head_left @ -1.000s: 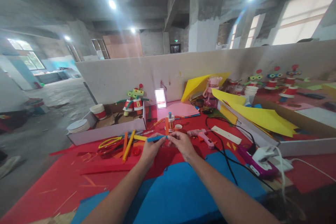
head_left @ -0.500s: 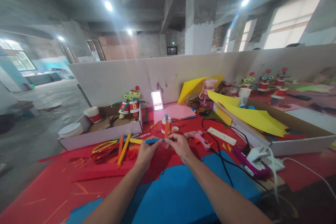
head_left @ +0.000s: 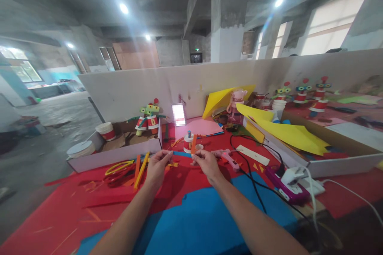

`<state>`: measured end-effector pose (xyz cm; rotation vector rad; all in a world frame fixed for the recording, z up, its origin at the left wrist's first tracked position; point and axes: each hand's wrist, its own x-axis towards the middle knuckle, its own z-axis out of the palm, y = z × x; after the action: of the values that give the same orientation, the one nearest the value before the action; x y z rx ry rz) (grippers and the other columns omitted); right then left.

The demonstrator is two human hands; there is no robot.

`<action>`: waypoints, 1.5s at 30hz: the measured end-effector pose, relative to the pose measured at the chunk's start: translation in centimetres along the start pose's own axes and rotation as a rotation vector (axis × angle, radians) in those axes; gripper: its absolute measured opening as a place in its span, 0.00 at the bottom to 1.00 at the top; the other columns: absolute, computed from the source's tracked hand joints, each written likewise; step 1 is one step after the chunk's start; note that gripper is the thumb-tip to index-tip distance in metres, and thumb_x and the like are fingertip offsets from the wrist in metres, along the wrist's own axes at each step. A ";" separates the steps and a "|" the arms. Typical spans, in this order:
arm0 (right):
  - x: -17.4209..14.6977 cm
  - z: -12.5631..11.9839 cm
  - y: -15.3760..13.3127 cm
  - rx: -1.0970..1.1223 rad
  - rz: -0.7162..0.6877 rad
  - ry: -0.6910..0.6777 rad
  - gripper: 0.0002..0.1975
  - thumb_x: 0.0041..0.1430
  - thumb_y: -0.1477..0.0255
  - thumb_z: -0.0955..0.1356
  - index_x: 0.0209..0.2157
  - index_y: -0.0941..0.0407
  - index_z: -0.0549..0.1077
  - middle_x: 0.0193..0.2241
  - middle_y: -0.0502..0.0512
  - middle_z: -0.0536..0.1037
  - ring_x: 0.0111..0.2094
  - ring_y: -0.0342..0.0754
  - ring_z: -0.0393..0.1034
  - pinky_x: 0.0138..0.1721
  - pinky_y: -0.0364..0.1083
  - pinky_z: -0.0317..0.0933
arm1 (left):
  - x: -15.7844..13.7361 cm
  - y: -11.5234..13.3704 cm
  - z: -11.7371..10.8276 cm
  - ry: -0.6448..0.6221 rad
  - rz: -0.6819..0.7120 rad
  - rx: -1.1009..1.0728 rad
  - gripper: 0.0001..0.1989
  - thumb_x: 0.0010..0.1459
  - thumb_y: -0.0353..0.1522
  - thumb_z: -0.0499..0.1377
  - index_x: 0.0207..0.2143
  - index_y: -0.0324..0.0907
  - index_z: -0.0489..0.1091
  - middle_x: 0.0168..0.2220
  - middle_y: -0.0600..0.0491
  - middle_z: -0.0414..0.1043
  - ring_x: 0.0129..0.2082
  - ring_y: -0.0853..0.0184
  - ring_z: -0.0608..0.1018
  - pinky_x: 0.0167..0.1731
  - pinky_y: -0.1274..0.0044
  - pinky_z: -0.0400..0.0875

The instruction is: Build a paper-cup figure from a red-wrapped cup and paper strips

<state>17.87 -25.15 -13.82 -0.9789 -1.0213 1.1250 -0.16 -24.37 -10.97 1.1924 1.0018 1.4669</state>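
A narrow blue paper strip (head_left: 182, 154) stretches between my two hands above the red tabletop. My left hand (head_left: 157, 165) pinches its left end between thumb and fingertips. My right hand (head_left: 207, 164) is closed on the other end, where an orange paper strip (head_left: 194, 143) stands upright from the same pinch. Just behind them sits a small paper-cup figure (head_left: 188, 142) with a blue piece on top and coiled orange arms. A pink glue gun (head_left: 228, 157) lies to the right of my right hand. Yellow-handled scissors (head_left: 119, 166) rest left of my left hand.
A white box (head_left: 115, 155) with finished cup figures (head_left: 152, 117) stands at the left. Another box (head_left: 338, 167) holding yellow sheets is on the right. A purple power strip (head_left: 287, 186) and black cables lie before it. Blue sheet (head_left: 206, 223) covers the front.
My left hand has slid left, away from my right hand, to the end of the blue strip. My right hand has shifted slightly right and up, carrying the orange strip with it.
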 end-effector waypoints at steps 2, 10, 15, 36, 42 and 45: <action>0.1 0.0 0.0 0.080 0.010 0.028 0.19 0.37 0.57 0.75 0.22 0.57 0.72 0.16 0.47 0.73 0.20 0.44 0.69 0.29 0.46 0.69 | 0.3 0.1 -0.4 0.059 -0.003 -0.057 0.16 0.40 0.39 0.70 0.23 0.38 0.71 0.19 0.57 0.69 0.20 0.75 0.68 0.23 0.83 0.64; -0.5 0.6 -0.2 0.213 0.098 -0.035 0.19 0.34 0.60 0.77 0.25 0.58 0.73 0.20 0.48 0.75 0.22 0.43 0.69 0.32 0.47 0.70 | -0.8 -1.0 1.2 -0.128 -0.001 0.093 0.15 0.45 0.40 0.67 0.29 0.39 0.71 0.21 0.57 0.69 0.21 0.74 0.69 0.24 0.81 0.65; -1.0 0.9 0.1 0.139 0.102 -0.138 0.18 0.35 0.60 0.77 0.24 0.59 0.75 0.19 0.49 0.75 0.22 0.43 0.69 0.32 0.45 0.67 | -1.3 -1.9 1.9 -0.249 -0.001 0.224 0.16 0.46 0.42 0.66 0.25 0.38 0.69 0.19 0.58 0.68 0.20 0.73 0.68 0.24 0.80 0.62; -1.1 0.7 0.2 0.051 0.070 -0.161 0.17 0.40 0.59 0.75 0.26 0.58 0.76 0.21 0.50 0.75 0.24 0.45 0.69 0.33 0.46 0.67 | -1.3 -2.0 1.8 -0.261 0.007 0.266 0.16 0.46 0.42 0.66 0.22 0.40 0.66 0.18 0.58 0.67 0.20 0.73 0.67 0.24 0.80 0.60; -0.9 0.8 0.7 0.021 -0.007 -0.149 0.16 0.44 0.59 0.74 0.26 0.58 0.75 0.22 0.51 0.76 0.25 0.46 0.70 0.33 0.46 0.66 | -1.5 -1.7 2.0 -0.273 -0.034 0.212 0.17 0.46 0.43 0.66 0.24 0.40 0.65 0.19 0.57 0.69 0.20 0.73 0.68 0.24 0.80 0.62; -0.7 0.7 1.1 -0.006 -0.001 -0.141 0.16 0.44 0.58 0.74 0.28 0.58 0.76 0.21 0.51 0.76 0.24 0.47 0.70 0.32 0.46 0.66 | -1.5 -1.6 2.0 -0.269 -0.023 0.216 0.17 0.46 0.43 0.66 0.22 0.40 0.65 0.18 0.58 0.67 0.19 0.73 0.67 0.23 0.81 0.61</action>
<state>16.86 -25.63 -14.81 -0.9135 -1.1381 1.2046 2.21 -25.43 -12.45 1.4842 1.0004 1.1628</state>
